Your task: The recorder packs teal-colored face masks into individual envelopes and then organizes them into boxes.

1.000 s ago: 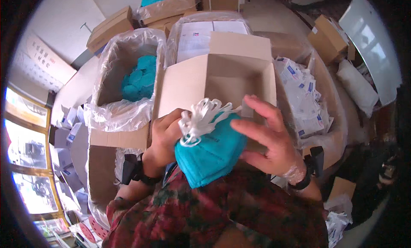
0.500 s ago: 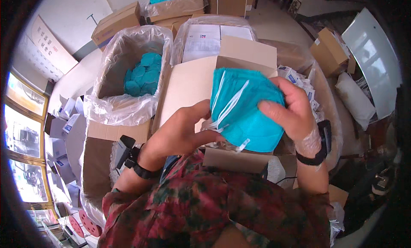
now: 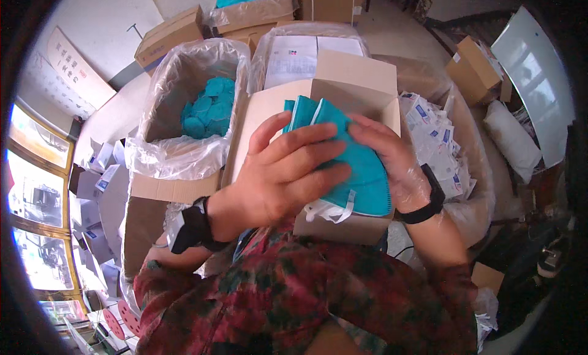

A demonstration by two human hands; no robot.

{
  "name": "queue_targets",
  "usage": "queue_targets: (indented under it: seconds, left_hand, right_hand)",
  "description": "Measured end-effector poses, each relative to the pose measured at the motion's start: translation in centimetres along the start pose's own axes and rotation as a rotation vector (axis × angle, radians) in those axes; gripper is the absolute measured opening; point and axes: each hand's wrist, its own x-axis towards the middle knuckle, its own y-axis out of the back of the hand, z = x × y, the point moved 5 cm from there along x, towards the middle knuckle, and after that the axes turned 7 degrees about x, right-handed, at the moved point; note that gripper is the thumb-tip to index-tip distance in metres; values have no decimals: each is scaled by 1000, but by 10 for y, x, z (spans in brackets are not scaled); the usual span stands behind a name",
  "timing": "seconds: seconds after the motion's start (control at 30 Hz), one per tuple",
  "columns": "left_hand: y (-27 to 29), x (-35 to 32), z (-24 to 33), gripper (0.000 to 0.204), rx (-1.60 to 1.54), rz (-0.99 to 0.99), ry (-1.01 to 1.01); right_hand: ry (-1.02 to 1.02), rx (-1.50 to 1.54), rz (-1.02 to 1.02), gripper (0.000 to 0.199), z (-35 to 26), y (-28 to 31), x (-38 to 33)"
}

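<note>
Sleeves of a red patterned shirt [image 3: 294, 300] fill the near edge, and both forearms are raised from it. On the left wrist a dark watch [image 3: 187, 227] is worn, on the right wrist a black band [image 3: 425, 202]. A stack of teal face masks [image 3: 361, 165] is held upright between the two hands, just above the near wall of an open cardboard box [image 3: 343, 91]. The left hand [image 3: 282, 171] is laid across the front of the stack, its fingers [image 3: 306, 156] spread wide and pressed flat on the masks. The right hand [image 3: 392, 156], covered by a thin clear glove, is closed on the stack's right edge, the fingers curled around it. White ear loops [image 3: 327, 209] hang from the stack's lower end. To the left, a box lined with a clear plastic bag [image 3: 184, 153] holds more loose teal masks [image 3: 208, 107]. To the right, small wrapped packets [image 3: 438, 140] are heaped in another bag. Farther off, sheets of white paper [image 3: 306, 58] lie in a lined box, and closed brown cartons [image 3: 168, 36] are stacked at the far side.
</note>
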Motion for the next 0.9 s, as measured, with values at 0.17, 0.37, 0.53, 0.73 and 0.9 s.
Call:
queue_targets:
  seconds: [0.17, 0.37, 0.53, 0.73, 0.9]
  left_hand:
    - [1, 8, -30, 40, -70, 27, 133]
    - [0, 4, -30, 42, -132, -102, 262]
    - [-7, -8, -40, 42, -132, -186, 346]
    - [-9, -11, -37, 39, -201, -209, 415]
    - [-26, -16, -31, 38, -158, -280, 392]
  right_hand:
    - [1, 90, 8, 40, 34, 45, -9]
    - [274, -709, -234, 34, 48, 14, -26]
    - [276, -869, -154, 28, 26, -2, -31]
    - [-21, -56, -205, 29, 25, -13, -47]
    - [-296, -171, -464, 32, 24, -46, -62]
